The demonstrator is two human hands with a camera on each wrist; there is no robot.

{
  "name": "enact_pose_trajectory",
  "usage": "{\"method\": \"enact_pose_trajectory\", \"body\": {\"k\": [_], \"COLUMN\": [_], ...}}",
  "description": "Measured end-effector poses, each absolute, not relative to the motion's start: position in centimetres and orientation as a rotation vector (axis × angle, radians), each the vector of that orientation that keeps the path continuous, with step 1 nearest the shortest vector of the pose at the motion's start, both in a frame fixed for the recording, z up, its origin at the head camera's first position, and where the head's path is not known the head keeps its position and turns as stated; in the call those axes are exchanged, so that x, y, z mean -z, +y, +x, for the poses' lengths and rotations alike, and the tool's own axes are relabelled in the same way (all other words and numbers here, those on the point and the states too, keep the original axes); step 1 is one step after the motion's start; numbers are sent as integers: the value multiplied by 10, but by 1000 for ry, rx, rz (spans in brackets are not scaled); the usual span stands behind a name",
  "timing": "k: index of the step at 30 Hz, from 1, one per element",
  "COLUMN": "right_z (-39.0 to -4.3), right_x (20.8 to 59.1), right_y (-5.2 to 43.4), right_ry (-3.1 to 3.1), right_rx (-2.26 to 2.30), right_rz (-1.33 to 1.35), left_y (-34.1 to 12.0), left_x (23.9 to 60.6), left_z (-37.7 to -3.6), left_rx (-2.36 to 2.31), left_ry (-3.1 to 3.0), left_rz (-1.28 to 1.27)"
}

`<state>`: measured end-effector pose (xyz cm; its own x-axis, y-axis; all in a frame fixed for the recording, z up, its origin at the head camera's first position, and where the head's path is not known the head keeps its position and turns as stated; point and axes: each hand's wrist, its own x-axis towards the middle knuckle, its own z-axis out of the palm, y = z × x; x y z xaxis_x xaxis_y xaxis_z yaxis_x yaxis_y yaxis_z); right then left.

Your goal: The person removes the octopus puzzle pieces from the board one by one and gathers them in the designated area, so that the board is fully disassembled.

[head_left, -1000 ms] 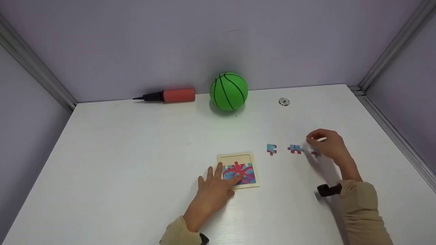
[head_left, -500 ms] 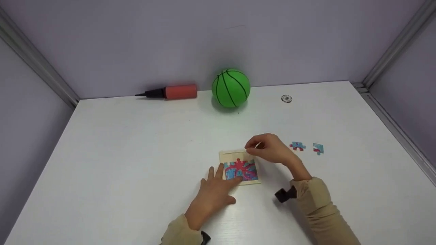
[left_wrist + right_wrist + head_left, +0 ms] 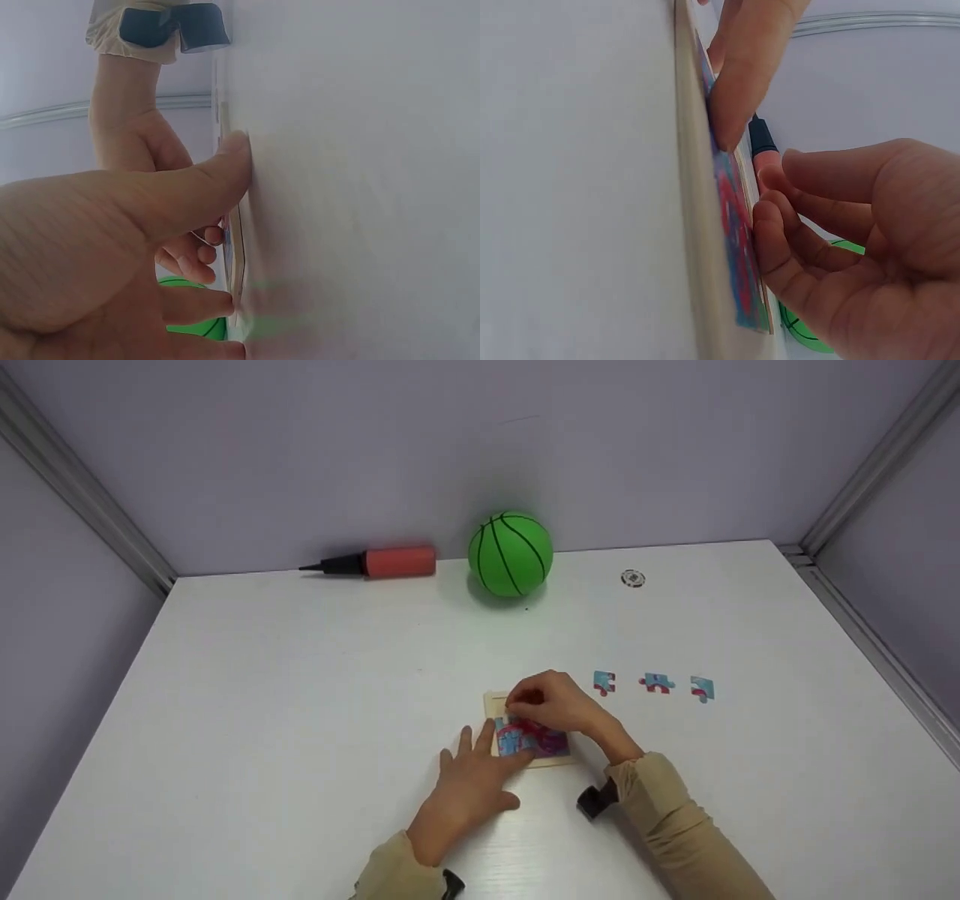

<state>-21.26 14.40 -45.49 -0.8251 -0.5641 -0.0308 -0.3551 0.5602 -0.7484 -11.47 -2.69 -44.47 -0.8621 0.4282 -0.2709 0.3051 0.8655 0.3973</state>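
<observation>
A white table [image 3: 262, 720] is holding everything. A green ball [image 3: 511, 555] and a red pump [image 3: 382, 562] are sitting at its far edge. The puzzle board [image 3: 529, 739] is lying near the middle front. The left hand [image 3: 472, 780] is lying flat, fingers straight, pressing the board's left side. The right hand [image 3: 555, 705] is curling over the board's far edge; whether it is pinching anything cannot be told. Three loose puzzle pieces [image 3: 656, 684] are lying in a row to the right.

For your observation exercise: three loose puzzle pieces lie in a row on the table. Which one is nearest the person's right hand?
The leftmost loose piece, next to the puzzle board where the right hand works; the middle piece and rightmost piece lie farther away.
</observation>
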Motion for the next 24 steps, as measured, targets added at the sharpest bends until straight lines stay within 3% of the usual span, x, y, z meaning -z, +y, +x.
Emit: {"method": "enact_pose_trajectory", "body": {"k": [24], "right_z": [-210], "right_x": [457], "right_y": [142], "right_ry": [2518], "right_rx": [1044], "right_rz": [-841], "left_y": [-30], "left_x": [447], "left_z": [-116], "left_rx": [-452], "left_ry": [2677], "left_rz": [575]}}
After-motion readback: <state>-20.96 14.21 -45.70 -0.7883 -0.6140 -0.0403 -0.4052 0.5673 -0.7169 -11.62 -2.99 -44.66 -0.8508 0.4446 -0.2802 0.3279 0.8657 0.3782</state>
